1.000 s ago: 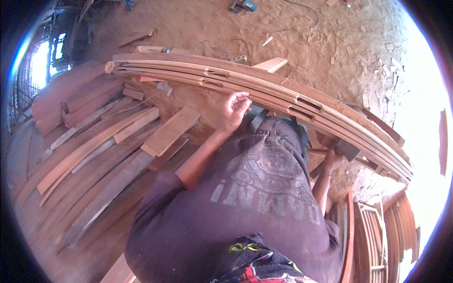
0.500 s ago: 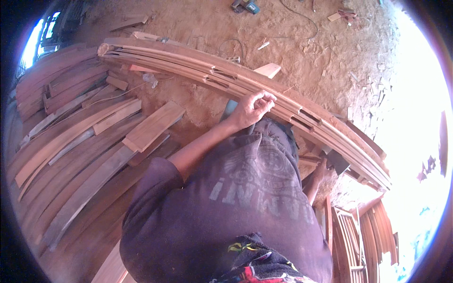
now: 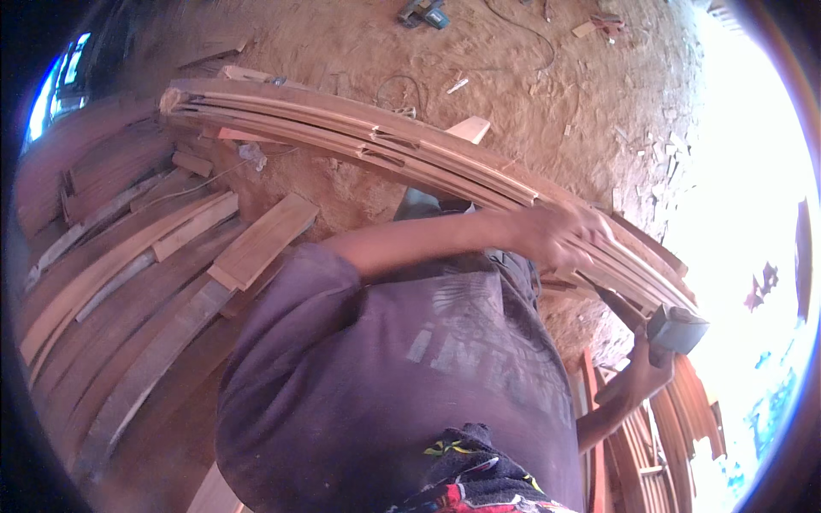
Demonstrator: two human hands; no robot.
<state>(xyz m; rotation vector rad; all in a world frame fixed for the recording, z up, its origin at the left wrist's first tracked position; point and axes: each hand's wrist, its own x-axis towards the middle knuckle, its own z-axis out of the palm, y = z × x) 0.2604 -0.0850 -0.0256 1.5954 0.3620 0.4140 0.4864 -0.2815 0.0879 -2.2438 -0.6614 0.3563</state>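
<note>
My left hand (image 3: 547, 239) reaches across to the right in front of my dark shirt (image 3: 385, 385), over the near edge of the stack of long boards (image 3: 291, 120); it is blurred, and I cannot tell whether its fingers are wide or narrow, or whether they touch the wood. My right hand (image 3: 641, 372) is beyond it to the right, its fingers closed around a grey block (image 3: 680, 331) by its lower side, near the right end of the stack. A dark, narrow strip (image 3: 611, 297) runs from beside the block back toward my left hand; I cannot make out whether the two are joined. The stack lies crosswise in front of me, from far left to nearer right, with slots (image 3: 380, 156) cut into its boards. To my left, many timbers (image 3: 171, 342) lie side by side, a short, pale plank (image 3: 265, 239) on top of them. On the far side of the stack, a power tool (image 3: 422, 13) lies on the brown ground (image 3: 530, 111), and a pale offcut (image 3: 469, 130) juts out just beside the boards.
</note>
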